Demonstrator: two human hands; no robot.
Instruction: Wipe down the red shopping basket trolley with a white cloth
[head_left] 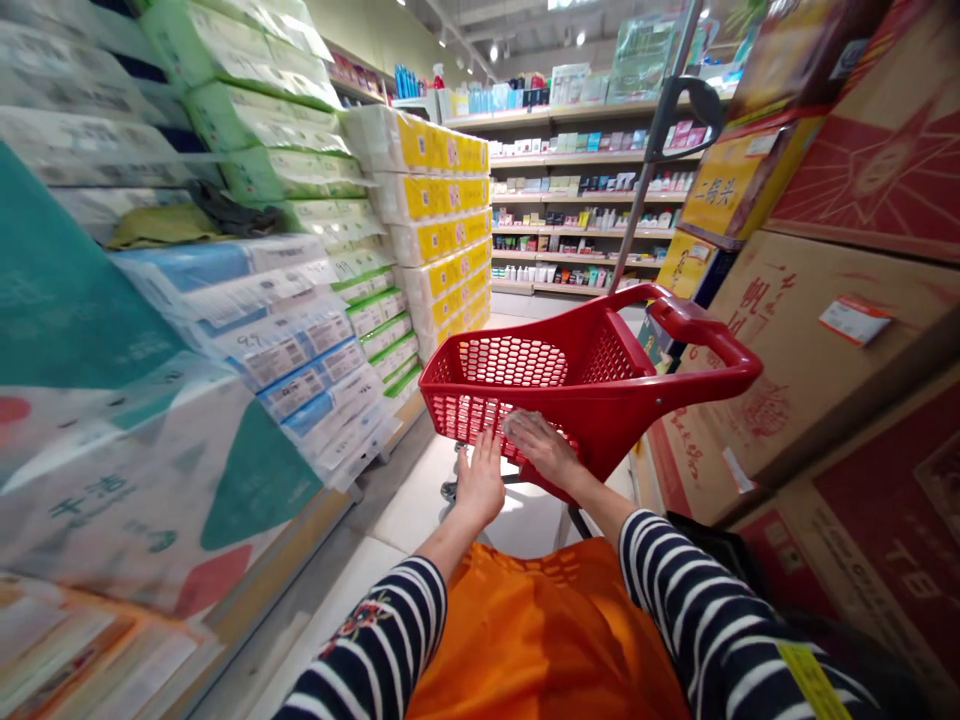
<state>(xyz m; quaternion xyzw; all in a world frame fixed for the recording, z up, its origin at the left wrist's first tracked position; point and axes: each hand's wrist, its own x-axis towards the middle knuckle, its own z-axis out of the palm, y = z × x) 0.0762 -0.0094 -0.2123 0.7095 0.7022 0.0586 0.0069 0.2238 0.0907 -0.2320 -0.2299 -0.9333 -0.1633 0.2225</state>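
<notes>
Across the far end of the shop aisle stands tall shelving (517, 121), its tiers packed with rows of small boxes (568, 143) and bottles (598, 218). Down the left side rise film-wrapped paper packs: teal-and-white ones (142, 420) near, blue-and-white packs (202, 270) beyond them, then green packs (266, 130), and a yellow-and-white stack (442, 190) farther off. Down the right side are piled cardboard cartons (832, 375) with red printing, their contents hidden, and yellow cartons (707, 195) just beyond. Between the two sides, on the pale tiled floor (409, 505), sits a glossy red shopping cart (626, 425), turned side-on, with its looped handle (727, 360) to the right and its narrower basket end to the left. Its plastic walls are pierced by a honeycomb of openings and edged with a smooth rounded rim; the inner face of the far wall shows over the near one. Below the left end, a dark caster (448, 490) shows. An orange apron (540, 640) fills the near middle, between striped sleeves. The right hand (551, 452) lies against the near basket wall, fingers close together over a crumpled greyish-white cloth (511, 422). The left hand (480, 487), just beside it, has straight fingers and the thumb held apart; whether its fingertips touch the plastic I cannot tell.
</notes>
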